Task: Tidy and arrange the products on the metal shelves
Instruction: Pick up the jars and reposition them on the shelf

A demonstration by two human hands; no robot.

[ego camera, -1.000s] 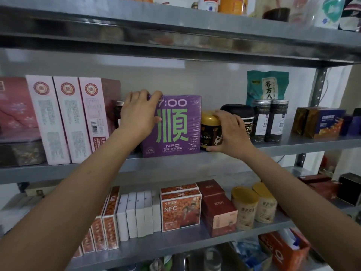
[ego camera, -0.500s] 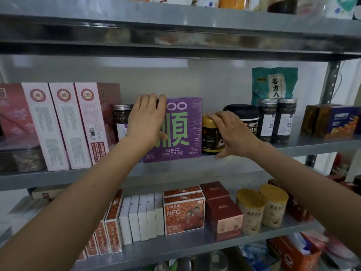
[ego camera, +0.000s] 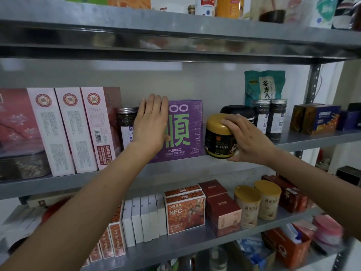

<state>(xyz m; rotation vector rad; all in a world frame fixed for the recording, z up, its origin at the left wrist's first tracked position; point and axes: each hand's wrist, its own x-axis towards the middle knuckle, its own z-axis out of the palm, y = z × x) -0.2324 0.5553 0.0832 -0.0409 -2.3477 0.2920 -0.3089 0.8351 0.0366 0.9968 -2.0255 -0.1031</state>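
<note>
A purple box (ego camera: 183,132) with a large green character stands on the middle metal shelf (ego camera: 175,169). My left hand (ego camera: 151,124) lies flat against its front left side, fingers straight and pointing up. Right of the box is a black jar with a gold lid (ego camera: 218,137) at the shelf's front edge. My right hand (ego camera: 246,139) grips this jar, fingers over the lid and thumb under its base. A clear jar with a metal lid (ego camera: 127,126) stands just left of my left hand.
Three pink and white boxes (ego camera: 68,130) stand at the left of the middle shelf. A black tub (ego camera: 237,112), two dark jars (ego camera: 269,116), a teal bag (ego camera: 263,85) and blue and gold boxes (ego camera: 316,118) fill the right. The lower shelf (ego camera: 175,243) holds boxes and two yellow tins (ego camera: 257,202).
My right hand has brought the gold-lidded jar forward to the shelf's front edge, away from the black tub. My left hand has straightened flat on the purple box.
</note>
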